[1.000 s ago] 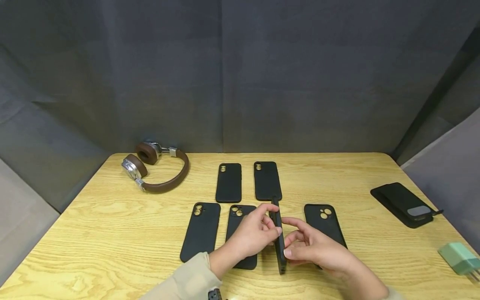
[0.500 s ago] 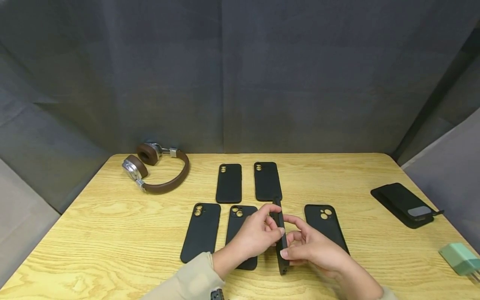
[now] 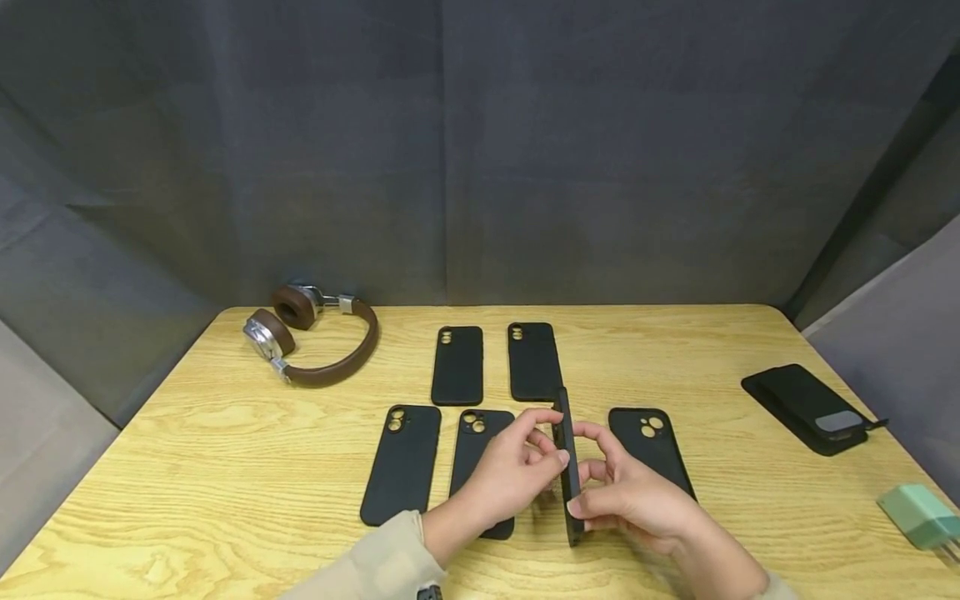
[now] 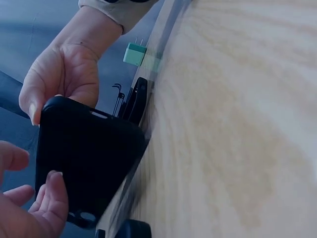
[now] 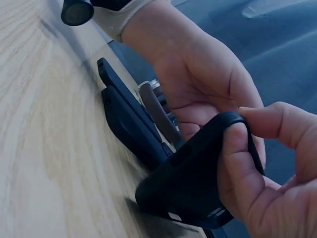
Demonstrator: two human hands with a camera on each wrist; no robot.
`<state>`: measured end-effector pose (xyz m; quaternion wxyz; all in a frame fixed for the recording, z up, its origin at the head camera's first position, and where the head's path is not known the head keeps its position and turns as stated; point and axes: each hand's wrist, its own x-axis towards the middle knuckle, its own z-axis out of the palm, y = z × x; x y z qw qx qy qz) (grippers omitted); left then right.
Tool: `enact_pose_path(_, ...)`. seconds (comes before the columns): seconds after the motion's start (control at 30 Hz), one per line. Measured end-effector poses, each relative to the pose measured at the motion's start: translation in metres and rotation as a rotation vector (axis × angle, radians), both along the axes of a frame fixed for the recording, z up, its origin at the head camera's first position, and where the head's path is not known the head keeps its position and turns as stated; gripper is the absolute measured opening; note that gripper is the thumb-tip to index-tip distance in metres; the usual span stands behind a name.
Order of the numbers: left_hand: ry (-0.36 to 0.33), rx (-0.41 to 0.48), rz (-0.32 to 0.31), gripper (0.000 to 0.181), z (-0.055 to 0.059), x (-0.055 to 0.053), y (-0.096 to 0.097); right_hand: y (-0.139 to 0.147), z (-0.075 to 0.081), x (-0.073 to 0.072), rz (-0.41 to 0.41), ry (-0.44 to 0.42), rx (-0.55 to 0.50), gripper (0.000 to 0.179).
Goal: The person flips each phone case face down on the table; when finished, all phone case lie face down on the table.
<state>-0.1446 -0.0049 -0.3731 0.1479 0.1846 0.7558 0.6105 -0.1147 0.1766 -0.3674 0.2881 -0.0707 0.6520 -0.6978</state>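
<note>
Both hands hold a black phone case (image 3: 567, 479) on its long edge, turned side-on in the head view. My left hand (image 3: 506, 475) grips it from the left, index fingertip at its far upper part and thumb on its side. My right hand (image 3: 637, 500) pinches its near end from the right, thumb in front and fingers behind. In the left wrist view the case (image 4: 86, 153) shows a broad dark face, with the camera cutout at the lower end and a slot at the other. Its edge (image 5: 190, 178) is close over the table in the right wrist view.
Two black cases (image 3: 457, 367) lie at the back and two more (image 3: 401, 462) at front left. Another case (image 3: 652, 450), hollow side up, lies by my right hand. Brown headphones (image 3: 330, 367) rest back left; a black stand-like item (image 3: 810, 408) and green charger (image 3: 918, 517) at right.
The held case has shifted slightly to the right and its side has turned a little, both hands moving with it. The other things on the table stay where they were.
</note>
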Motion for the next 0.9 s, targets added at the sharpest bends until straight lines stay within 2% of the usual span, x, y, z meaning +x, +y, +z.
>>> enact_pose_path(0.1, -0.054, 0.06, 0.038, 0.039, -0.003, 0.001, 0.0, 0.001, 0.002, -0.001, 0.014, 0.009, -0.024, 0.088)
enact_pose_path(0.23, -0.165, 0.144, 0.081, 0.04, -0.008, 0.001, 0.002, 0.004, 0.003, -0.001, 0.043, 0.021, -0.092, 0.086)
enact_pose_path(0.33, -0.242, 0.18, 0.092, 0.042, -0.011, 0.003, 0.004, 0.006, 0.003, -0.001, 0.069, 0.025, -0.155, 0.084)
enact_pose_path(0.43, -0.283, 0.197, 0.097, 0.044, -0.015, 0.005, 0.006, 0.008, 0.003, -0.001, 0.09, 0.029, -0.207, 0.08)
enact_pose_path(0.7, -0.339, 0.287, 0.081, 0.053, -0.023, 0.006, 0.01, 0.013, -0.003, -0.002, 0.12, 0.04, -0.29, 0.074)
enact_pose_path(0.9, -0.298, 0.266, 0.102, 0.059, -0.021, 0.006, 0.007, 0.017, -0.002, -0.002, 0.097, 0.046, -0.277, 0.075)
